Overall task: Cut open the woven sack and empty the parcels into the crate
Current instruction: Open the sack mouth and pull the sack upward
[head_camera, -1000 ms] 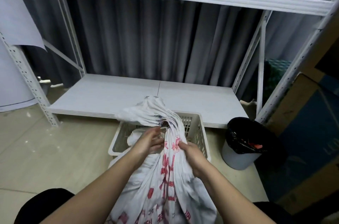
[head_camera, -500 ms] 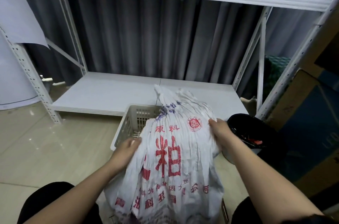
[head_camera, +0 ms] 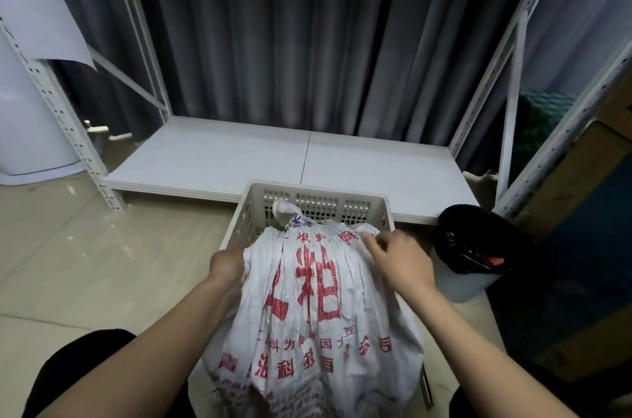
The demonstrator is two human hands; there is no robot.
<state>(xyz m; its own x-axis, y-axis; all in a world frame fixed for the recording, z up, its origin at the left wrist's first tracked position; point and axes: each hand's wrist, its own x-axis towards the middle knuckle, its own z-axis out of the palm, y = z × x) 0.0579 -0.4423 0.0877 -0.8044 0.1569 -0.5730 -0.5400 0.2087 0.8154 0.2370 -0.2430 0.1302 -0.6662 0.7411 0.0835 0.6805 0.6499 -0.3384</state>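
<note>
The woven sack [head_camera: 318, 308] leans its tied neck over the near rim of the crate [head_camera: 314, 190], soft, creased and probably slippery. The left hand [head_camera: 227, 263] holds its left flank, fingers hidden behind the cloth; the right hand [head_camera: 400, 263] pinches its upper right shoulder. Bunched folds likely give the surest grip.
</note>
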